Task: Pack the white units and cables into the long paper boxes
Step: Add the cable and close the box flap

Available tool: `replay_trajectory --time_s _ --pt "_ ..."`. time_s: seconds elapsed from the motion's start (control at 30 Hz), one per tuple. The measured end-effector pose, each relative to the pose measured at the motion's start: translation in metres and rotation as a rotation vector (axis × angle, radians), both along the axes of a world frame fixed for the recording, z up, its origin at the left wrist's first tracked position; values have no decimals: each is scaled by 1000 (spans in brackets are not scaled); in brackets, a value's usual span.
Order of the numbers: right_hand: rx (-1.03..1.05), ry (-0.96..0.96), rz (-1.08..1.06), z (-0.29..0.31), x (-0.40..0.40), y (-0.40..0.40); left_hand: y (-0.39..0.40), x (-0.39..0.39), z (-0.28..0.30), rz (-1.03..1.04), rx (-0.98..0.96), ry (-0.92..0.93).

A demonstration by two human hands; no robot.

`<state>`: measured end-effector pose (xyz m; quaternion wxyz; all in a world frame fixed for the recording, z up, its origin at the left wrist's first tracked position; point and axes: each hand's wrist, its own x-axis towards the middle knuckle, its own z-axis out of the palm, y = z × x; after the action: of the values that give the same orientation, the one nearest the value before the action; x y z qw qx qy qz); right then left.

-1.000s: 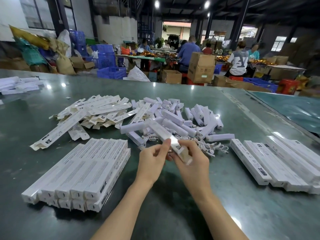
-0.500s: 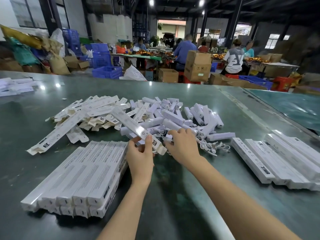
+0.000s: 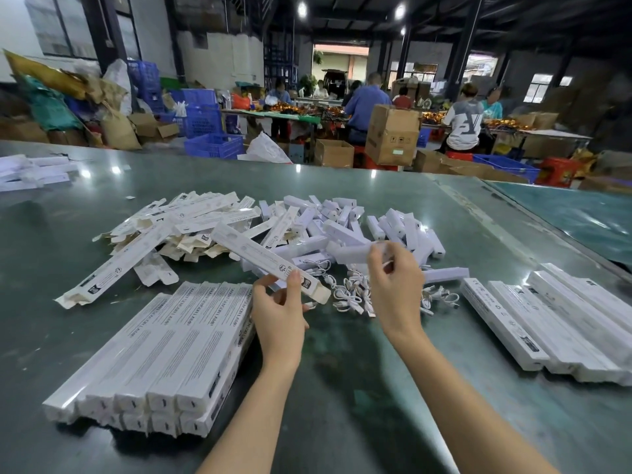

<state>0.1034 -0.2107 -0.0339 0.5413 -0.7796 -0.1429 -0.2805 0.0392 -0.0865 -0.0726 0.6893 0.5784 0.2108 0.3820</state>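
Green worktop point(image 3: 342, 405), glossy, in a big packing hall; near edge bare between the two forearms. Nearest on the left: a tidy two-layer stack of closed boxes point(image 3: 164, 354), long axes running away and to the right. On the right, a second row of closed boxes point(image 3: 547, 323), apart from the hands. Left hand point(image 3: 280, 311): thumb and fingers pinched on the near end of one long paper box point(image 3: 266, 260), lifted off the surface. Box axis runs from the grip up and leftward, far end over the flat-box pile; the near end by the fingers shows brown card inside, so I judge that end open and facing right, toward the other hand. Right hand point(image 3: 396, 285): fingers closed round a white unit point(image 3: 352, 253), held above the cable heap; the unit's long axis lies roughly left-right, its free end pointing left. Blur on the fingertips, so exact finger contact unclear. Key relation: unit sits just right of and slightly beyond the box mouth, axes not yet in line; judgement, the unit must swing to match the box's diagonal before sliding in. Below the hands, coiled white cables point(image 3: 352, 295) on the surface. Beyond: loose units point(image 3: 393, 224), then unfolded flat boxes point(image 3: 184, 220) to the left. Far back, people at other tables, cartons, blue crates.
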Motion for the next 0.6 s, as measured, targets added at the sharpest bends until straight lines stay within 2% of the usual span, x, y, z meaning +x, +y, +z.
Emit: replay_trajectory --time_s 0.1,0.2,0.4,0.6 --pt "478 228 42 -12 -22 -20 0 0 2 -31 -20 1" --pt "707 435 164 -21 -31 -28 -1 -1 4 -60 -12 6" --pt "667 488 240 -24 -34 -23 0 -2 5 -77 -31 18" --pt "644 517 304 -25 -34 -21 -3 -1 5 -114 28 29"
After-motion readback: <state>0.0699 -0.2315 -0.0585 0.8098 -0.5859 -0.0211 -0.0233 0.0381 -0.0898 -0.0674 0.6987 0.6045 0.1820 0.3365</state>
